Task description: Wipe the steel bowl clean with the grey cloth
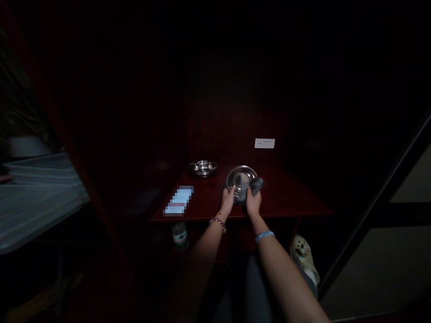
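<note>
Head view: the scene is very dark, and only a red-brown desk (286, 197) set in a dark alcove is lit. Both arms reach forward to its near middle.

The left hand (228, 200) has its grip closed on the near left rim of a round steel dish (239, 176). The dish is tipped up off the desk, with its shiny face turned toward the camera. The right hand (253, 202) has its grip closed round a bunched grey cloth (253, 186), which is pressed against the dish's right side and covers part of the rim there.

A second steel piece, a bowl (202, 168), sits flat on the desk, well apart to the left and further back, with neither hand on it. A blurred pale card (179, 200) lies near the desk's front left edge. A white socket plate (264, 143) is on the back wall. Below the desk there is a bottle (180, 236) on the left and a pale shoe (303, 255) on the right.

My reading is that the wiping of the dish is under way. The cloth is on the metal and the dish is held up, not set down. The light is too dim to tell how much of its face is already clean. The bowl looks untouched, and I cannot tell whether it has been wiped.
</note>
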`<state>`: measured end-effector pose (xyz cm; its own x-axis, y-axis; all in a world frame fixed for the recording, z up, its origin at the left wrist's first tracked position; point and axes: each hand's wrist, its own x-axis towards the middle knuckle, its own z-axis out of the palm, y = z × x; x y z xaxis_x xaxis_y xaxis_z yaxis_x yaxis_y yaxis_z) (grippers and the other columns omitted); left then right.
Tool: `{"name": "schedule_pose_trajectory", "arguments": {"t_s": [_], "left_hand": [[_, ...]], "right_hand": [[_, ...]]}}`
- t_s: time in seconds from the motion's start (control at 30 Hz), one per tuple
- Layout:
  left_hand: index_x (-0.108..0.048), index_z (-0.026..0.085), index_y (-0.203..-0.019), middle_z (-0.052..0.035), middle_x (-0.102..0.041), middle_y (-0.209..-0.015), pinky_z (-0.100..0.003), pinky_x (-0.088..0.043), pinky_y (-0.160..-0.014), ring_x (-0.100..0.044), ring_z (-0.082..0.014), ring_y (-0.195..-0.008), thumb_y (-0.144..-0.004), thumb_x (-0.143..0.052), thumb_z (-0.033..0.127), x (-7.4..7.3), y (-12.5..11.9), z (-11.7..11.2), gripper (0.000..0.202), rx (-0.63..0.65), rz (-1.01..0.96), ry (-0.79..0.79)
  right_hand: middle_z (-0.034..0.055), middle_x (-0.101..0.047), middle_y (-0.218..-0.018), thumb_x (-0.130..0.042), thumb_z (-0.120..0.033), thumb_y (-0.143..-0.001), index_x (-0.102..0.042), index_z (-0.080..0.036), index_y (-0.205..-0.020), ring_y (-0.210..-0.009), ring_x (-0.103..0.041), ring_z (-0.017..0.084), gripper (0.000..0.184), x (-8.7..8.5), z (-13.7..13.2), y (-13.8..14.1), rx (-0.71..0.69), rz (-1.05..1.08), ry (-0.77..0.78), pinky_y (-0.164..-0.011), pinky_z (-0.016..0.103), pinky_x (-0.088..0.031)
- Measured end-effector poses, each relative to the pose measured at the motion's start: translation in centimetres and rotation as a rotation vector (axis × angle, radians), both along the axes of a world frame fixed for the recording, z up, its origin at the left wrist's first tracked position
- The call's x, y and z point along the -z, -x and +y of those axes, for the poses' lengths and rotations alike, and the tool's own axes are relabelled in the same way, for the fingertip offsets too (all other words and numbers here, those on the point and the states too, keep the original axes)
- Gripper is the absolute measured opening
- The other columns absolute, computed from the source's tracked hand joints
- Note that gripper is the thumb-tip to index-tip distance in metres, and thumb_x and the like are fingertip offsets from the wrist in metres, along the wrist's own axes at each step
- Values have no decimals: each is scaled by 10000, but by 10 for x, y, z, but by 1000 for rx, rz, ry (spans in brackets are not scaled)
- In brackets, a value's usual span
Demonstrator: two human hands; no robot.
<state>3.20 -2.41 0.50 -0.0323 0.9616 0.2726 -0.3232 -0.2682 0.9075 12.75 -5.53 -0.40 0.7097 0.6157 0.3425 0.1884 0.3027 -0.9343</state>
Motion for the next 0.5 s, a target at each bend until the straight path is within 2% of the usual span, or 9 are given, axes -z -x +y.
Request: {"name": "schedule_pose_trajectory", "arguments": {"t_s": [0.23,0.37,0.5], "left_hand": [[-711,127,-991,-132,-757,-999,-326,-513,-925,-698,-241,-995,-903,-584,412,-8,5,-5,324,-73,-34,27],[-693,128,-1056,-137,-738,-1105,-342,-503,-957,-685,-234,-1035,-904,-583,393,-7,4,-7,325,-52,-13,-25],[-669,143,-1081,-128,-718,-1151,-358,-490,-984,-670,-228,-1064,-848,-654,332,-5,2,-8,300,-31,58,-85]], "right_hand": [[119,-730,-1100,-608,-425,-818,-650,-159,-1121,-1043,-684,261,406,2,1,1,-35,5,-57,-950,368,-503],[119,-727,-1113,-594,-413,-820,-646,-166,-1133,-1059,-677,265,402,3,2,0,-24,29,-49,-961,377,-495],[142,-706,-1161,-554,-414,-829,-620,-149,-1194,-1095,-666,282,456,4,3,-2,14,70,-23,-972,388,-484]]}}
